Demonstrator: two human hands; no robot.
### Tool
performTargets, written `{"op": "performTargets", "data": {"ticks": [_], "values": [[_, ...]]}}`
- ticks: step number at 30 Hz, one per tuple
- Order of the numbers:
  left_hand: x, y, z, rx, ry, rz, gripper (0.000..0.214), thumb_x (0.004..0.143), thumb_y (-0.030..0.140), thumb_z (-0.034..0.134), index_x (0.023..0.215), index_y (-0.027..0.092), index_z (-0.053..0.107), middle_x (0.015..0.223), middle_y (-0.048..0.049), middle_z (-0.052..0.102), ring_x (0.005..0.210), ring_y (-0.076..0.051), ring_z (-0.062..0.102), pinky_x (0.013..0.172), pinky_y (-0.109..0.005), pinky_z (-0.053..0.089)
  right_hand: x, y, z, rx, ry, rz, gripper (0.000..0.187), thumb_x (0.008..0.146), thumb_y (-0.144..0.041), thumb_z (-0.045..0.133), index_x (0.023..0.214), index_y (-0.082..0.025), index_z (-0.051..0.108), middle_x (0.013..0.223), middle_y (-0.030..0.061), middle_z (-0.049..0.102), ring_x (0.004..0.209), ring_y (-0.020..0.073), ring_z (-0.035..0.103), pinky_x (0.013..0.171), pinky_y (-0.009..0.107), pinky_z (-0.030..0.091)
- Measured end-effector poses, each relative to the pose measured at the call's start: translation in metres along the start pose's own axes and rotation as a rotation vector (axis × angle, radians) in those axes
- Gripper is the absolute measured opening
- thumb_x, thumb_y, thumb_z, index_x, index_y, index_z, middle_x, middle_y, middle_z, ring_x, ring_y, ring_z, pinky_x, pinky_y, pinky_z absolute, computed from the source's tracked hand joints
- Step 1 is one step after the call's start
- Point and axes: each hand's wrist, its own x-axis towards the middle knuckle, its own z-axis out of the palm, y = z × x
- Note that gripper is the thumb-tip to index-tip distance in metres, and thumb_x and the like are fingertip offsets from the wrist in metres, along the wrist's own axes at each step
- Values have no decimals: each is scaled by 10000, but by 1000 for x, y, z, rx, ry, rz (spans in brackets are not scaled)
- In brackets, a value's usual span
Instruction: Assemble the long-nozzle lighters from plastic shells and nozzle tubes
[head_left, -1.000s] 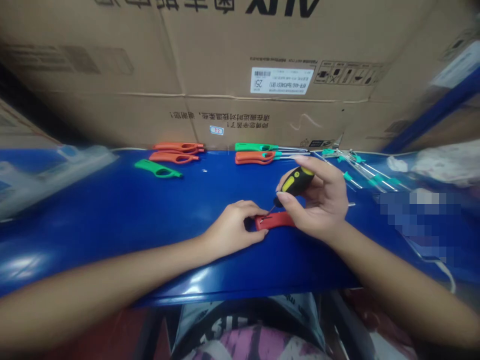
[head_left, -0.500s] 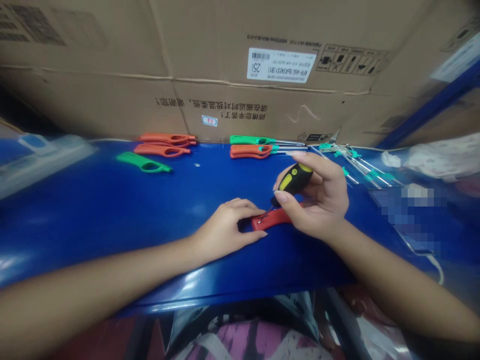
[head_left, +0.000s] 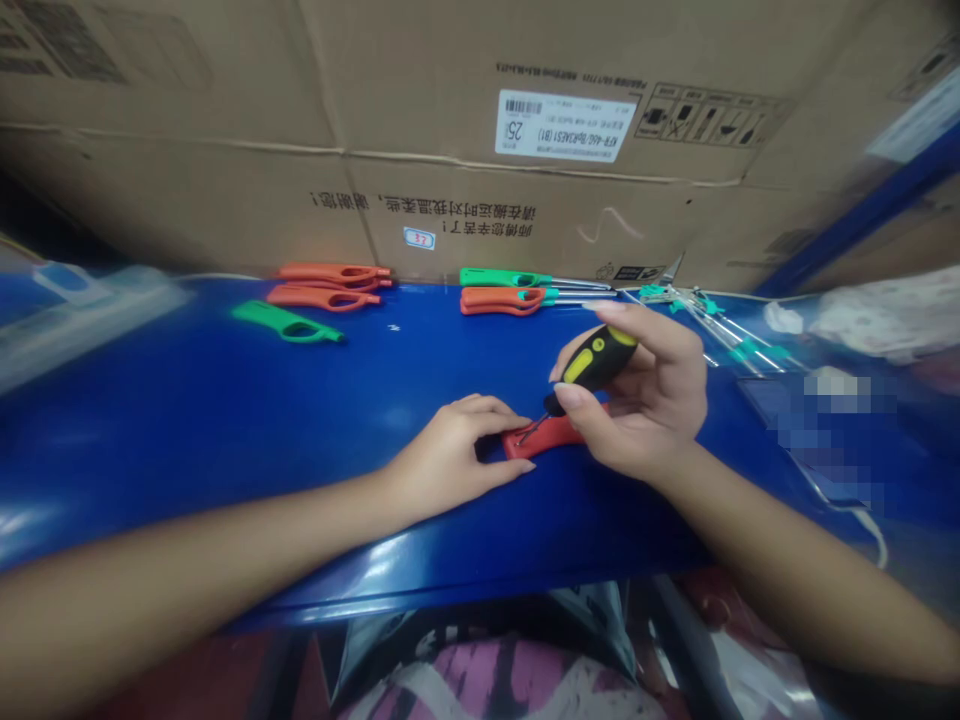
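A red lighter handle (head_left: 553,434) lies flat on the blue table (head_left: 247,440). My left hand (head_left: 450,455) grips its left end between thumb and fingers. In my right hand (head_left: 660,385) is a black and yellow screwdriver (head_left: 596,362), held at a slant. The screwdriver's thin metal shaft points down and left, its tip at the left end of the red handle. Part of the handle's right side is hidden behind my right hand.
Orange lighter handles (head_left: 322,298) and a green one (head_left: 285,324) lie back left. Green and orange lighters with metal tubes (head_left: 502,300) sit against the cardboard box (head_left: 420,100). Several loose metal tubes (head_left: 739,335) with green ends are at right, near a white cable (head_left: 874,535).
My right hand and the screwdriver's grip have shifted slightly right, leaning the shaft a little more. The tip stays at the red handle's left end. My left hand keeps its place.
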Motion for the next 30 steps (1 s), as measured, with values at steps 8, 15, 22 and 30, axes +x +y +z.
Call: {"op": "performTargets", "data": {"ticks": [8, 15, 22, 30], "values": [[1, 0, -1, 3, -11, -4, 350, 827, 325, 798, 1124, 152, 736, 1088, -71, 739, 995, -219, 685, 934, -370, 542, -2, 3, 3, 50, 11, -13, 559, 904, -255, 685, 1416, -342, 478, 1314, 57, 609, 772, 157, 700, 533, 286, 627], [0, -1, 0, -13, -9, -7, 341, 827, 324, 797, 1125, 169, 739, 1094, -69, 741, 999, -215, 688, 934, -364, 545, -2, 3, 3, 29, -5, -7, 568, 898, -231, 684, 1410, -351, 469, 1334, 63, 598, 785, 165, 698, 550, 300, 629], [0, 0, -1, -5, 1, -7, 356, 820, 329, 803, 1126, 161, 738, 1089, -74, 744, 1002, -222, 691, 938, -376, 551, -3, 3, 2, 27, -13, 21, 576, 893, -245, 680, 1414, -363, 464, 1364, 69, 584, 781, 181, 695, 551, 326, 630], [0, 0, -1, -14, -6, -21, 327, 822, 316, 799, 1115, 180, 746, 1096, -70, 740, 993, -219, 691, 935, -375, 550, -4, 7, 4, 50, -16, -10, 581, 877, -215, 692, 1407, -324, 482, 1294, 74, 614, 769, 171, 695, 543, 302, 628]]}}
